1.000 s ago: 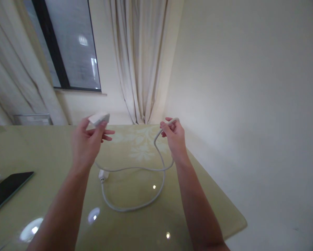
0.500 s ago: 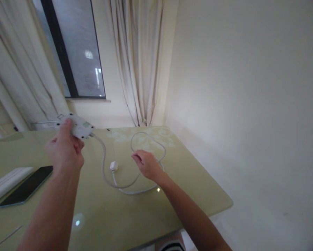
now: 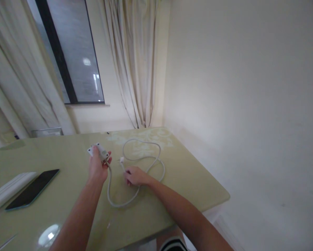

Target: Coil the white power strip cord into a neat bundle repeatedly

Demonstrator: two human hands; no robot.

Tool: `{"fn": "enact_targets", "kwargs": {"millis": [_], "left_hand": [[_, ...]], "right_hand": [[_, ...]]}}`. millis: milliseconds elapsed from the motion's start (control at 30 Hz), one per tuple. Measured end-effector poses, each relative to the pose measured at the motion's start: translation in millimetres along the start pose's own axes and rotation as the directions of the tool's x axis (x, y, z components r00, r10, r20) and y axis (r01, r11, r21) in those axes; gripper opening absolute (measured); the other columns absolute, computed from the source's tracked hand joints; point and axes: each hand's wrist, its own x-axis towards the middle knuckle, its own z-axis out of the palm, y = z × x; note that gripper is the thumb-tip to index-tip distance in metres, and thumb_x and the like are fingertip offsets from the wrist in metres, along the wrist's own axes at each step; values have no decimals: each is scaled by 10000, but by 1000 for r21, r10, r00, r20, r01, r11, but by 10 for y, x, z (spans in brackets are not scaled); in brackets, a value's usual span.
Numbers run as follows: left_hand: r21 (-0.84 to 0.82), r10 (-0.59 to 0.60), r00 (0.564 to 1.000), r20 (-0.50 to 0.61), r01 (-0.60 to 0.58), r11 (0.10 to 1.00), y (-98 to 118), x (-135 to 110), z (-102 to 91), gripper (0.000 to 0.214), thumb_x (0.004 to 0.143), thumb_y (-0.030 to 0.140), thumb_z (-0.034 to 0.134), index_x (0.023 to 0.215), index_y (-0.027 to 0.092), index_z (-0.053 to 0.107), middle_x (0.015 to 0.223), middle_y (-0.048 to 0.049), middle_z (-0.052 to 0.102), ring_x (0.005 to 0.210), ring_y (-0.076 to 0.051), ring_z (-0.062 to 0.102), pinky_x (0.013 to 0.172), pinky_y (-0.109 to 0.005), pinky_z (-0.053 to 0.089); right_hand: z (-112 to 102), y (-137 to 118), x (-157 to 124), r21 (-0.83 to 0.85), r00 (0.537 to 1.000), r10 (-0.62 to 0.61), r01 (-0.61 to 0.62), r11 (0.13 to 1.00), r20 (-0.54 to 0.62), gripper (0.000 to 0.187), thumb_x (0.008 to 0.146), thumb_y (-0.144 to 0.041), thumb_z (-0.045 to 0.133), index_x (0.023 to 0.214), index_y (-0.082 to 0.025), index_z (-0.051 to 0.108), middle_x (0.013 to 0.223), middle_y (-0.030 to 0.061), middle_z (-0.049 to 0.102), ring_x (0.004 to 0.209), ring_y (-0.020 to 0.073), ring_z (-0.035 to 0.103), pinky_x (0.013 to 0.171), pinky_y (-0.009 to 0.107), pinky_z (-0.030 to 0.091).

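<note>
My left hand (image 3: 98, 165) is closed around a small white power strip (image 3: 102, 150), thumb on top, its underside with dark feet facing me. A grey-white cord (image 3: 109, 190) runs from the strip and loops across the table on the right. At the cord's far end is a white plug (image 3: 121, 160), its prongs pointing left. Just behind that plug, my right hand (image 3: 135, 175) pinches the cord, the fingertips partly hidden.
The pale green table (image 3: 198, 188) has its right edge near the wall. On the left lie a dark tablet or phone (image 3: 33, 190) and a long white object (image 3: 11, 190). A thin stick-like item (image 3: 6, 242) is at the lower left. Curtains (image 3: 132, 62) hang behind.
My left hand has brought the power strip right and lower, nearer the plug. My right hand has moved left and down to the cord by the plug, which has shifted right.
</note>
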Motion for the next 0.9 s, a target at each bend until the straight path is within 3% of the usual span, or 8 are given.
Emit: {"fn": "enact_targets", "kwargs": {"millis": [100, 200, 267, 367, 467, 567, 733, 900], "left_hand": [[-15, -86, 991, 98, 88, 996, -242, -3, -60, 57, 1032, 166, 620, 1015, 203, 659, 850, 26, 662, 646, -90, 702, 435, -135, 450], [1, -189, 973, 135, 190, 982, -475, -34, -119, 197, 966, -36, 595, 928, 144, 664, 844, -10, 702, 672, -67, 713, 588, -102, 566], [22, -257, 957, 133, 256, 966, -594, -64, -156, 203, 1007, -14, 556, 905, 121, 669, 845, -49, 727, 697, -80, 734, 674, -124, 616], [68, -356, 921, 157, 349, 934, -681, -117, -195, 201, 1071, 141, 554, 942, 96, 701, 845, -100, 752, 661, -129, 737, 604, -193, 642], [90, -420, 887, 191, 410, 908, -685, -156, -209, 274, 1100, 268, 530, 990, 101, 717, 844, -110, 761, 611, -159, 719, 509, -247, 622], [59, -407, 895, 181, 403, 913, -668, -168, -218, 314, 1124, 315, 473, 996, 144, 703, 826, -60, 748, 583, -136, 694, 508, -240, 610], [56, -368, 877, 308, 369, 928, -634, -183, -293, 160, 1021, 93, 587, 1094, 152, 717, 859, -57, 757, 689, -153, 748, 608, -241, 645], [112, -358, 905, 227, 341, 933, -572, -177, -398, 202, 872, -35, 709, 976, 138, 700, 877, -74, 778, 798, -194, 795, 729, -278, 690]], "right_hand": [[-40, 120, -74, 191, 995, 38, -20, 981, -89, 292, 1098, -218, 362, 905, -183, 578, 738, 4, 667, 583, 99, 638, 592, 191, 496], [-34, 156, -139, 317, 993, 35, 3, 948, -116, 233, 1121, -290, 350, 1003, -206, 533, 706, -44, 604, 518, 89, 587, 527, 174, 452], [-38, 147, -175, 381, 989, 16, 40, 924, -145, 216, 1124, -352, 375, 1023, -225, 517, 685, -68, 578, 496, 90, 551, 515, 178, 429], [-62, 126, -219, 406, 972, -48, 140, 903, -229, 203, 1102, -362, 466, 958, -233, 531, 653, -76, 549, 524, 97, 508, 560, 196, 411], [-66, 119, -257, 303, 972, -125, 183, 935, -201, 203, 1085, -316, 513, 927, -226, 603, 663, -50, 577, 610, 126, 556, 633, 223, 424], [-36, 110, -293, 119, 973, -122, 147, 982, -196, 229, 1095, -347, 509, 1051, -234, 704, 805, 15, 714, 765, 184, 666, 711, 260, 452], [-30, 61, -359, -66, 973, -96, 84, 994, -209, 316, 1112, -377, 483, 1301, -261, 709, 1100, 94, 820, 998, 258, 763, 808, 295, 483], [-61, 22, -398, -187, 982, -102, 71, 980, -160, 336, 1127, -405, 465, 1321, -287, 713, 1111, 89, 834, 1003, 264, 788, 801, 298, 495]]}}
